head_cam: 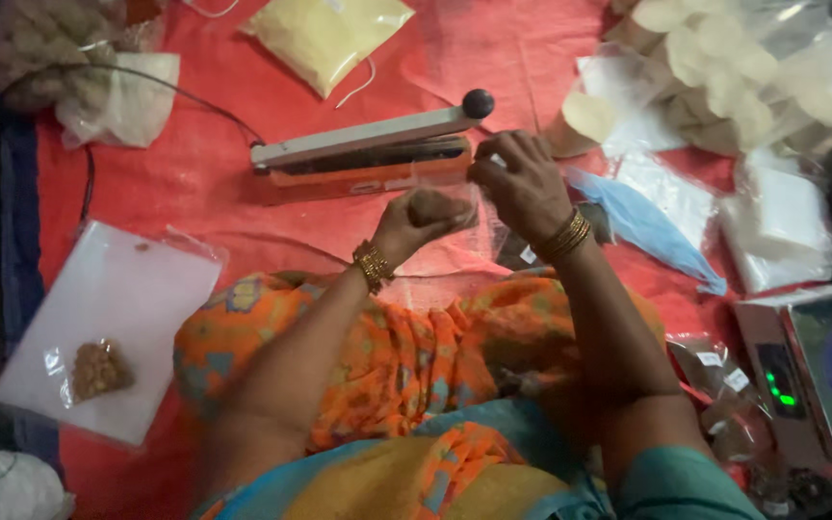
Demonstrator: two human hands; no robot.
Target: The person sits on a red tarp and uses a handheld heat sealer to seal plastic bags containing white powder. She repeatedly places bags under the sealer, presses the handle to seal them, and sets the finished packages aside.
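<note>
Red cloth [185, 173] covers the floor where the person sits, and an orange heat sealer [368, 154] with a pale lever arm and a black knob lies across it; every place below is told from that sealer. Just in front of it, the left hand [414, 223] is closed around a small clear pouch [440, 207] of brown filling, fingers curled narrow about the bulge; the right hand [520, 185] pinches the pouch's upper edge near the sealer's knob end, fingers drawn together; gold bangles ring both wrists. Behind the sealer lies a bag of yellow powder [325, 34]; a black cord [146, 87] runs from the sealer's far end toward a sack [45, 48] of tan lumps. To the sealer's right sit pale round wafers [695, 53] in clear plastic, a blue bag [647, 226] and stacked clear bags [782, 226]; further toward the person on that side stands a weighing scale [816, 371] with a green lit display. To its left, nearer the person, a white sheet [108, 308] carries one filled pouch [100, 369].
</note>
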